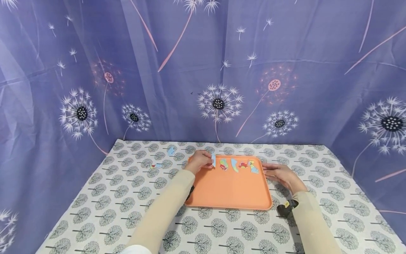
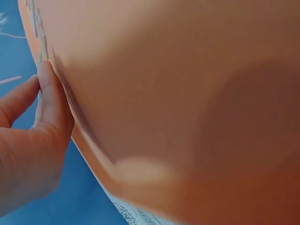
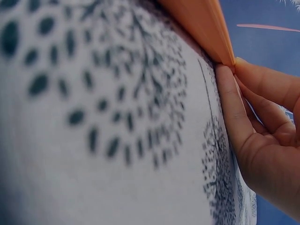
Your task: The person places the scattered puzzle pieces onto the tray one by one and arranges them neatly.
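Observation:
Near the far left corner of an orange tray (image 1: 228, 192), my left hand (image 1: 200, 161) pinches a light blue puzzle piece (image 1: 213, 159) between thumb and fingers. In the left wrist view that piece is seen nearly edge-on, mostly behind the fingertips (image 2: 46, 70). Along the tray's far side lie several printed pieces in a row, among them a red and green one (image 1: 223, 164), a blue curved one (image 1: 234, 165) and a red one (image 1: 243, 165). My right hand (image 1: 281, 175) grips the tray's right rim, its thumb and finger meeting there in the right wrist view.
Left of the tray, a blue piece (image 1: 171, 151) and a smaller multicoloured piece (image 1: 156, 165) lie on the tree-print tablecloth (image 1: 127, 204). A purple dandelion curtain (image 1: 177, 88) hangs behind the table and along its sides.

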A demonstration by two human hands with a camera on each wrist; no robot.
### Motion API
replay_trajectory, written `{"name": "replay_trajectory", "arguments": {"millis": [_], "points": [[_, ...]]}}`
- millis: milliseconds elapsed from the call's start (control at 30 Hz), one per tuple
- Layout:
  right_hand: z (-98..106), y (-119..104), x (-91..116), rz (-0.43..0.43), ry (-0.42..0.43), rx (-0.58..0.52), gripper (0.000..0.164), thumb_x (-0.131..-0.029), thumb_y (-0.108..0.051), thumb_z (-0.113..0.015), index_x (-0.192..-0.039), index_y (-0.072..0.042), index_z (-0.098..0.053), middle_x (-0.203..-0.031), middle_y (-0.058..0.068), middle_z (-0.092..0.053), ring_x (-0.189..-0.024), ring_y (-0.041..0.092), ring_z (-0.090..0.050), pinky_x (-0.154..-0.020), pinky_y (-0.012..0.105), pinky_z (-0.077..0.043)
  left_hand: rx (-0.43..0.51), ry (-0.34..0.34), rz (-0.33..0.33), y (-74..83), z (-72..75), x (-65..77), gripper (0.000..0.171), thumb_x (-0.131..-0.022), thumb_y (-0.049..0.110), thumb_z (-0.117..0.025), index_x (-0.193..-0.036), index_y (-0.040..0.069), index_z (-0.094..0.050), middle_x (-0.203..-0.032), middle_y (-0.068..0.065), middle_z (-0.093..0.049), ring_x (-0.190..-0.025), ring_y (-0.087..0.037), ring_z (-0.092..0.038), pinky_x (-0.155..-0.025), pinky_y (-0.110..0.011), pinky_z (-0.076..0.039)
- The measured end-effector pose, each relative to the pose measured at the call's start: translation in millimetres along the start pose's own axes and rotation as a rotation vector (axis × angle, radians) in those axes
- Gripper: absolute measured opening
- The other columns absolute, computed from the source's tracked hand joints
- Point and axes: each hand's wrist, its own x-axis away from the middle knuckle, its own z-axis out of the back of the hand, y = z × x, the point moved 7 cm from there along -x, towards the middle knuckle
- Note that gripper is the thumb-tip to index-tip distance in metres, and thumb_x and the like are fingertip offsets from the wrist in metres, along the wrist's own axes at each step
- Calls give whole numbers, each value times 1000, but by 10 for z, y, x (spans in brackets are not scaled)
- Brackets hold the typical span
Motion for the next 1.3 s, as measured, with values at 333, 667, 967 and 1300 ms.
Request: {"name": "replay_trajectory", "arguments": {"millis": [333,667,967,1300], "points": [[-2,-2,1,1,-3,-12,61,-89,6,-61,-142,13,-32,-134,27,-51,-93,10,-66,-93,29,-54,-79,60,53,-45,-35,2,25,-82,-12,-66,-107,-13,-61,-88,-22,-68,-49,-11,-60,-58,-25,-61],[24,-18,5,0,7,1,59,-90,5,-61,-142,12,-34,-131,25,-54,-93,9,-65,-93,29,-54,-111,104,70,14,-37,-9,25,-80,-12,-69,-104,-11,-64,-80,-19,-69,-48,-13,-61,-58,-28,-62],[-10,-57,6,2,-2,8,59,-90,4,-61,-142,13,-33,-137,30,-46,-94,9,-65,-94,29,-54,-128,146,99,-1,-17,-82,21,-75,-17,-70,-95,-11,-65,-75,-20,-68,-45,-15,-60,-52,-28,-61],[11,-9,-10,4,2,5,59,-90,6,-60,-141,14,-33,-133,28,-52,-93,9,-65,-93,28,-54,-132,147,73,-25,6,-72,19,-74,-16,-69,-92,-12,-65,-71,-19,-67,-47,-17,-62,-54,-29,-61]]}}
